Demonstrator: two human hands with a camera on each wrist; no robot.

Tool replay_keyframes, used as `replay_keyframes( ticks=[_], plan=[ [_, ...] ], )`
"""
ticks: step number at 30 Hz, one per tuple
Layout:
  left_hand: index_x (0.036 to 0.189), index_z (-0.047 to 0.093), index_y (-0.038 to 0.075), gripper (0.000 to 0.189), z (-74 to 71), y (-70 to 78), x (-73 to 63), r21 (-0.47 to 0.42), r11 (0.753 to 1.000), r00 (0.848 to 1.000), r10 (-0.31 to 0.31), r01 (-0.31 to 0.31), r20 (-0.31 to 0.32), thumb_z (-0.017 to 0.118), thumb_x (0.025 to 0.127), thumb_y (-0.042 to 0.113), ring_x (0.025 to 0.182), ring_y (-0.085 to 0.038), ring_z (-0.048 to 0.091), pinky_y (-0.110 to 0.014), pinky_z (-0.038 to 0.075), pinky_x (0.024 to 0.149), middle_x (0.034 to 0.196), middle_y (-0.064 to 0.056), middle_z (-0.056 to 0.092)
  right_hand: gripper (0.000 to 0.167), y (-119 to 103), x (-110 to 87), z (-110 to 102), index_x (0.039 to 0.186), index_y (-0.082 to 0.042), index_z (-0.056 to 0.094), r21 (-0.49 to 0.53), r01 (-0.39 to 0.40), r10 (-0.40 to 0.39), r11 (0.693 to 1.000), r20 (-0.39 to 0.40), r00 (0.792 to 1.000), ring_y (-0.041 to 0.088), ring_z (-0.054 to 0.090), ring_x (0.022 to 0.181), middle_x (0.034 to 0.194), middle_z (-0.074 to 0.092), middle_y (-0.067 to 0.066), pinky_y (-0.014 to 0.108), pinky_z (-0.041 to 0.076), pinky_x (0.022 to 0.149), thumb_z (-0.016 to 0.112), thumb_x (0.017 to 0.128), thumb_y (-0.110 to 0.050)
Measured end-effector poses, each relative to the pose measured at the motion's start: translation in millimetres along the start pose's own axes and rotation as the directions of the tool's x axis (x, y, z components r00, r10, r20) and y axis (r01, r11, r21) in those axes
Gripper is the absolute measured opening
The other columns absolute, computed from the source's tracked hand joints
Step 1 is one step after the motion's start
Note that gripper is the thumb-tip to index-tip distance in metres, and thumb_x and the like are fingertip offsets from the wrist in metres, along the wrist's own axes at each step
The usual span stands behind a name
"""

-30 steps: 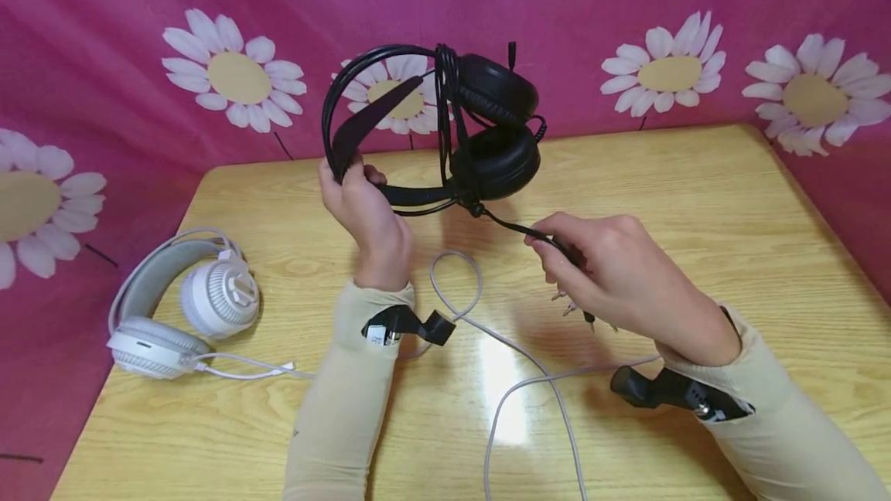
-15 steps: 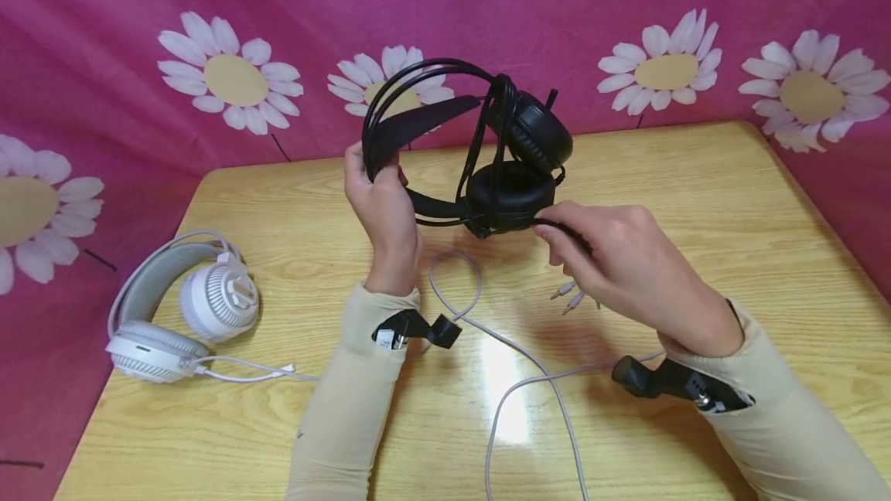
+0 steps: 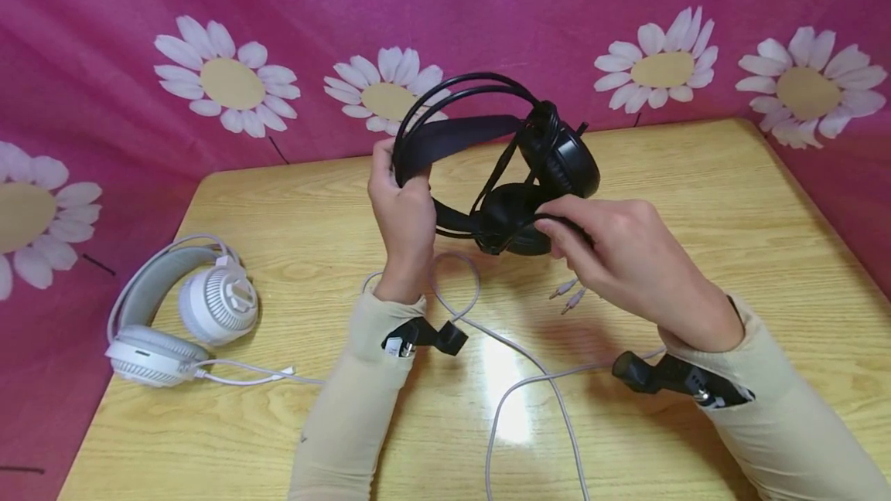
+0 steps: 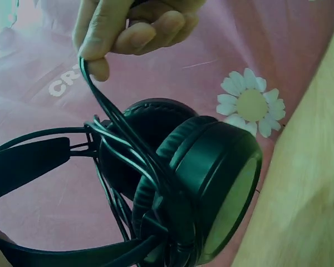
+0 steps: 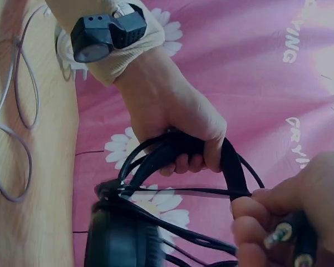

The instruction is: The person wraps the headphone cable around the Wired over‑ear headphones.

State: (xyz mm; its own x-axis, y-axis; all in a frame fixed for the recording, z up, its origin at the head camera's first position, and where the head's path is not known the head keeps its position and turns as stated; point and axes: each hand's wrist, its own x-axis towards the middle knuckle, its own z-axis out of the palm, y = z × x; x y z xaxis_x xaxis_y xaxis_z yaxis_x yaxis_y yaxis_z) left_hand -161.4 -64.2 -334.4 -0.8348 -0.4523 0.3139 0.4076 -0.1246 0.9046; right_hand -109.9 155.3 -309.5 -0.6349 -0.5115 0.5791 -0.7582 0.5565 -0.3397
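Note:
Black over-ear headphones (image 3: 569, 165) are held up above the table, their cable wound around the ear cups. My left hand (image 3: 406, 223) grips the headband at its left end, thumb on the near side. Between thumb and forefinger my right hand (image 3: 623, 257) pinches the black cable (image 4: 112, 114), close to the lower ear cup. The left wrist view shows several strands of it drawn taut from the cups to those fingertips. Audio plugs (image 3: 573, 301) dangle below the right hand; its palm partly hides them in the right wrist view.
White headphones (image 3: 221, 300) lie at the left of the wooden table (image 3: 731, 238). Their pale cable (image 3: 515, 346) loops across the middle and front, passing under both forearms. Behind the table hangs a pink cloth (image 3: 515, 6) with daisies.
My left hand has carried the black headphones right and down, tilting them, so the ear cups are now against the right hand. The right hand has stayed nearly in place, pinching the cable.

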Motion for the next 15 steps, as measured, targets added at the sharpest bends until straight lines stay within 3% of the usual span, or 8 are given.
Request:
replay_keyframes(
  ticks=[5, 7, 11, 15],
  plan=[
    [0.107, 0.059, -0.007, 0.017, 0.6, -0.3, -6.5, 0.105, 0.993, 0.991, 0.031, -0.045, 0.132, 0.055, 0.09, -0.007, 0.097, -0.004, 0.064, -0.022, 0.051, 0.093, 0.112, -0.018, 0.071, 0.012, 4, 0.7, -1, 0.102, -0.009, 0.077, -0.031, -0.026, 0.024, 0.999, -0.056, 0.998, 0.0, 0.054, 0.056, 0.068, 0.069, -0.005, 0.015, 0.04, 0.051, 0.074, 0.091, -0.005],
    [0.108, 0.059, -0.008, 0.017, 0.8, 0.6, -8.3, 0.124, 0.991, 0.986, 0.03, -0.05, 0.163, 0.056, 0.091, -0.005, 0.096, -0.004, 0.064, -0.023, 0.052, 0.092, 0.112, -0.021, 0.071, 0.011, 5, 1.0, -2, 0.101, -0.008, 0.078, -0.032, -0.029, 0.027, 0.999, -0.06, 0.998, 0.0, 0.056, 0.056, 0.067, 0.07, -0.005, 0.015, 0.04, 0.052, 0.075, 0.091, -0.006],
    [0.106, 0.061, -0.007, 0.015, 0.6, 3.6, -8.1, 0.099, 0.994, 0.986, 0.024, -0.041, 0.162, 0.057, 0.092, -0.007, 0.096, -0.004, 0.065, -0.023, 0.052, 0.094, 0.108, -0.017, 0.071, 0.009, 8, 1.6, -8, 0.098, -0.01, 0.079, -0.044, -0.053, 0.049, 0.998, -0.076, 0.996, -0.003, 0.054, 0.057, 0.066, 0.07, -0.006, 0.013, 0.038, 0.052, 0.077, 0.09, -0.009],
    [0.105, 0.06, -0.007, 0.016, -1.8, 6.3, -4.6, 0.071, 0.996, 0.989, 0.049, -0.059, 0.142, 0.055, 0.09, -0.009, 0.094, -0.004, 0.064, -0.023, 0.051, 0.092, 0.102, -0.006, 0.07, 0.008, 10, 0.9, -15, 0.097, -0.013, 0.08, -0.051, -0.088, 0.084, 0.995, -0.067, 0.994, -0.004, 0.048, 0.055, 0.066, 0.068, -0.007, 0.014, 0.034, 0.051, 0.079, 0.089, -0.011]
  ],
)
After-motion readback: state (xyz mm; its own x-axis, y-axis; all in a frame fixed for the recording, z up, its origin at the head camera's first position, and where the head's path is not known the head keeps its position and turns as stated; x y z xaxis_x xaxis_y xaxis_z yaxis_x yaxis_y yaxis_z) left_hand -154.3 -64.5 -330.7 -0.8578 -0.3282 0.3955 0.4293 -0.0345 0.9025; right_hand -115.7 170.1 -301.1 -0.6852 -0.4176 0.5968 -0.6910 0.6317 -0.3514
